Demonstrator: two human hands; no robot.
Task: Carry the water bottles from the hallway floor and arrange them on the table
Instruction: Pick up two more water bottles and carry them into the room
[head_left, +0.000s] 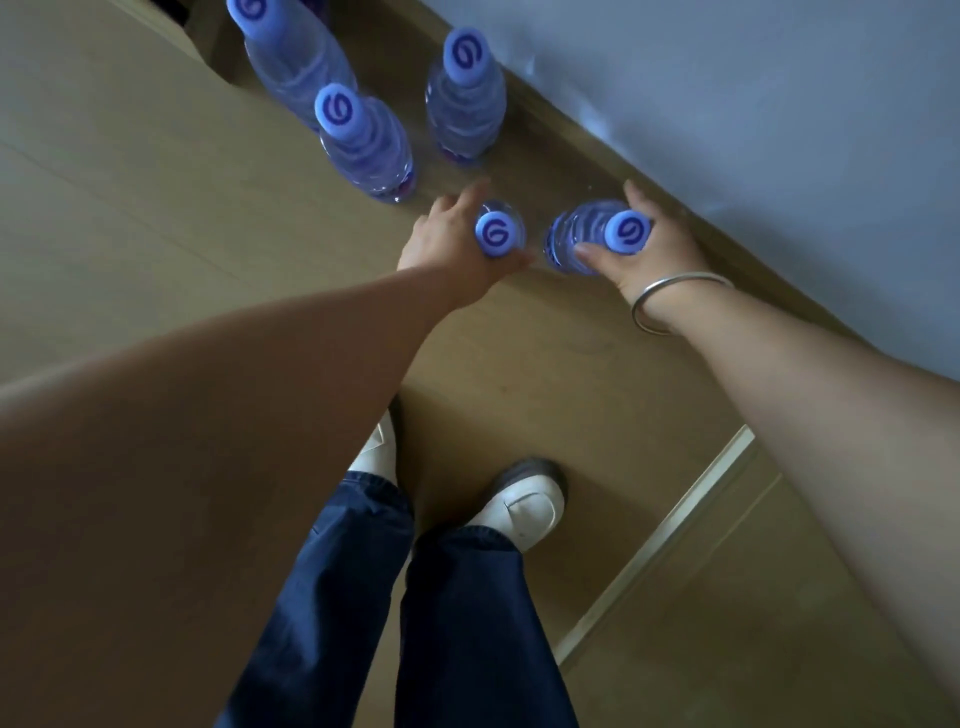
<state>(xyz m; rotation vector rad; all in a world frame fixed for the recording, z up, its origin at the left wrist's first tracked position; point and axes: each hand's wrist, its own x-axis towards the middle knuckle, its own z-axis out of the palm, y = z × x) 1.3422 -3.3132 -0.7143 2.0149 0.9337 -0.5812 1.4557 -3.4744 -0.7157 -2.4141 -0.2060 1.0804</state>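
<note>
Down on the tan wood floor (182, 218), each hand's fingers were wrapped round a clear plastic water bottle with a blue cap: left hand (447, 244) on one bottle (500, 235), right hand (649, 249) on the other (582, 236). They looked full, heavy and smooth, so holding near the neck seemed best.

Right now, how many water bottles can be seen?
5. One is in the left hand, one in the right hand. Three stand on the floor beyond: near-left, far-left, and by the wall. More may lie outside the frame.

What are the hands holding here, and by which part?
Each grips one water bottle near its neck, just below the cap: left hand on the left bottle, right hand on the right bottle.
</note>
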